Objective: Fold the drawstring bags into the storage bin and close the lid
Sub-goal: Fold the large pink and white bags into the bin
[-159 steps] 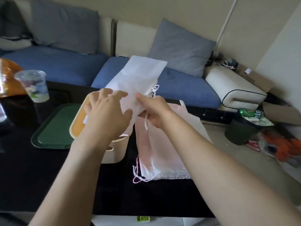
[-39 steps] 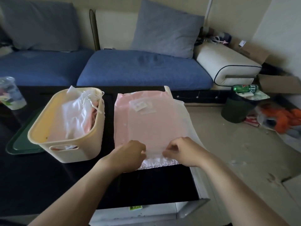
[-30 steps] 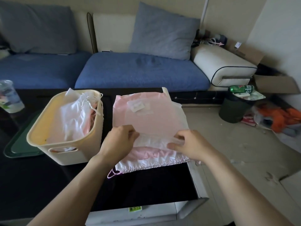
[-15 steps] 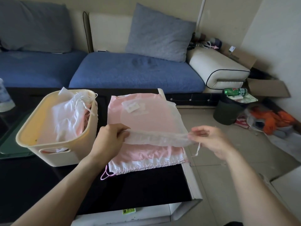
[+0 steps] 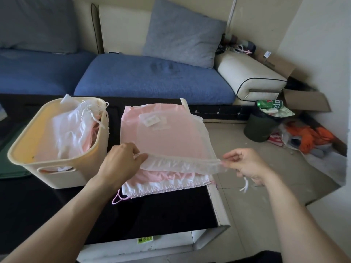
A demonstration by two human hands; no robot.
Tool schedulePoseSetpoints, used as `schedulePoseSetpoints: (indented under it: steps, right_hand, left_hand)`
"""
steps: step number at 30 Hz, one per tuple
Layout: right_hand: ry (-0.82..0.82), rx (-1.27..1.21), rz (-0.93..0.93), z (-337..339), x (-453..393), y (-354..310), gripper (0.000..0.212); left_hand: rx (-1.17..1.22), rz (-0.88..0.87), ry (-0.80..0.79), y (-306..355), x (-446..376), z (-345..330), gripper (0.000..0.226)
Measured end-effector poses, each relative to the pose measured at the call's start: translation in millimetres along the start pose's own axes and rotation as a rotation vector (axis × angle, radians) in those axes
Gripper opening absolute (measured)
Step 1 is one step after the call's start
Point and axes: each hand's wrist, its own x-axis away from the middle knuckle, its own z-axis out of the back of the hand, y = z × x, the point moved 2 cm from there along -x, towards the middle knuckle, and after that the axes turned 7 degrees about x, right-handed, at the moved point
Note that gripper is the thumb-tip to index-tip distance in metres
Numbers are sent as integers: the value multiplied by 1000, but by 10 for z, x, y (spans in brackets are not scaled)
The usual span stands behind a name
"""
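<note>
Hands: left hand [image 5: 121, 164] and right hand [image 5: 245, 164] each pinch an end of the sheer white bag [image 5: 176, 141], its gathered edge stretched between them at frame centre | beneath: pink bags [image 5: 167, 177] stacked on black desk [image 5: 57, 209] | left: cream storage bin [image 5: 57, 173] holding folded bags, no lid on.

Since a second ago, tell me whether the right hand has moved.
Yes. The right hand has moved rightward, off the stack of bags, past the table edge, and now pinches the sheer bag's hem above the floor.
</note>
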Motion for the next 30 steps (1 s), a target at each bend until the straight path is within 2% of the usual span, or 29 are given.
schedulePoseSetpoints:
  steps: [1, 5, 8, 11, 13, 16, 19, 21, 25, 30]
  right_hand:
    - [-8, 17, -30, 17, -16, 16, 27]
    - [-154, 25, -182, 82, -14, 62, 41]
    - [-62, -45, -234, 118, 10, 32, 45]
    - [59, -371, -294, 168, -3, 9, 45]
    - [112, -611, -333, 178, 1, -7, 48]
    - [140, -949, -381, 177, 23, -44, 50]
    - [74, -1337, -460, 188, 28, -106, 56]
    - [73, -1504, -497, 197, 21, -131, 55]
    - [196, -1651, -538, 133, 11, -103, 51]
    - [245, -1647, -534, 98, -15, -141, 47]
  left_hand:
    - [-17, 16, -6, -12, -3, 13, 28]
    - [-92, 81, -99, -89, -33, 42, 44]
    - [-87, 133, -215, -121, -62, 55, 58]
    - [-28, 136, -237, -97, -88, 90, 60]
    - [59, 142, -206, -75, -85, 93, 63]
    - [310, 194, -137, -32, -96, 52, 65]
    - [655, 289, 15, -5, -154, 21, 53]
    - [854, 366, 119, 8, -180, 18, 45]
    - [1116, 487, 288, 37, -197, -59, 48]
    - [1309, 515, 340, 136, -224, -131, 40]
